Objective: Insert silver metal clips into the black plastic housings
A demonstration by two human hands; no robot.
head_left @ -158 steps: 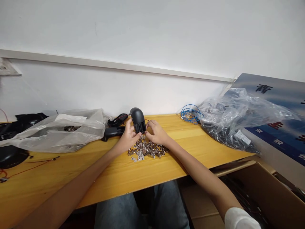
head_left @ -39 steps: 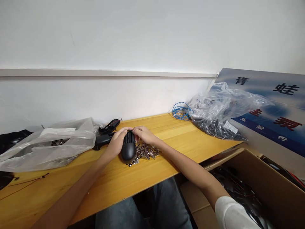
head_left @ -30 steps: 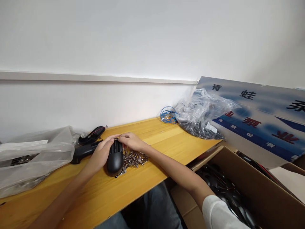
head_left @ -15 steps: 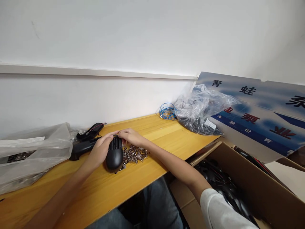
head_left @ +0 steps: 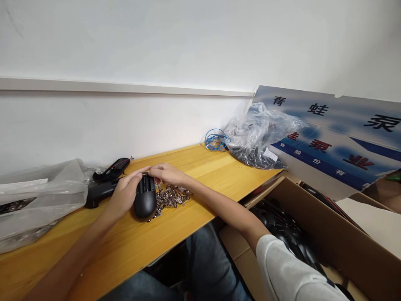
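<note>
A black plastic housing (head_left: 145,205) with a rounded near end and an open slotted compartment lies on the wooden table (head_left: 200,175). My left hand (head_left: 127,190) grips its left side and far end, thumb along the edge. At the far right corner, the fingers of my right hand (head_left: 163,172) are bent closed against it; any small piece between them is hidden. Right beside the housing is a heap of small shiny metal parts (head_left: 173,196). Behind my left hand lie a black handle-shaped part (head_left: 97,194) and another black shell (head_left: 112,168).
A clear plastic bag (head_left: 59,200) with small metal parts covers the table's left end. Blue wire (head_left: 216,140) and a bag of black parts (head_left: 257,142) sit at the back right. A cardboard box (head_left: 332,225) of black parts stands beside the table's right edge, below a printed board (head_left: 300,125).
The view has shifted slightly, so everything sits a little further left and up. Both hands keep the same hold at the far end of the black housing.
</note>
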